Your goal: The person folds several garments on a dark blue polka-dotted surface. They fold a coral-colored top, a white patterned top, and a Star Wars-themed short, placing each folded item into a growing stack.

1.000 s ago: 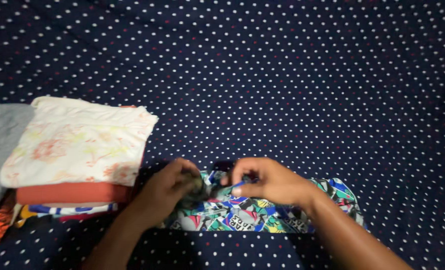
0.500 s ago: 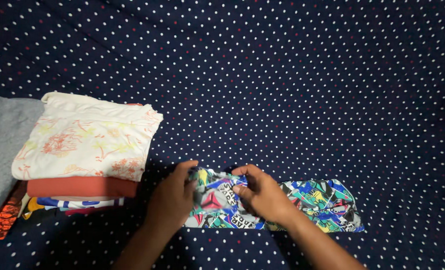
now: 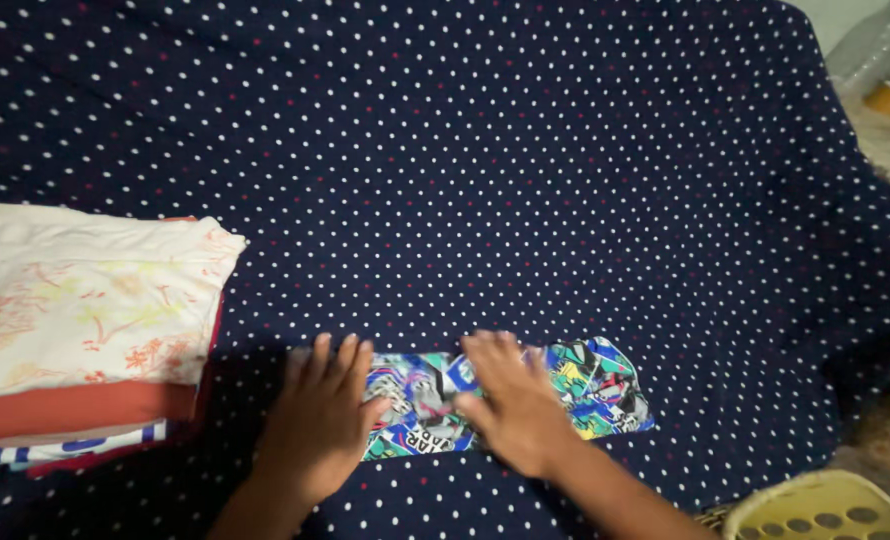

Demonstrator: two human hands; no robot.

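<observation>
So both hands are open and flat, the left hand (image 3: pixel 317 423) and right hand (image 3: pixel 506 403) pressing side by side on the folded patterned cloth (image 3: pixel 575 385) lying on the dotted sheet (image 3: pixel 525 170), with a stack of folded clothes (image 3: pixel 80 330) off to the left.

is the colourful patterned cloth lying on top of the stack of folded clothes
No, the colourful patterned cloth lies flat on the navy dotted sheet, beside the stack of folded clothes.

Lower center of frame: left hand (image 3: pixel 317 425) & right hand (image 3: pixel 505 405) lie flat, palms down, fingers spread, side by side.
</observation>
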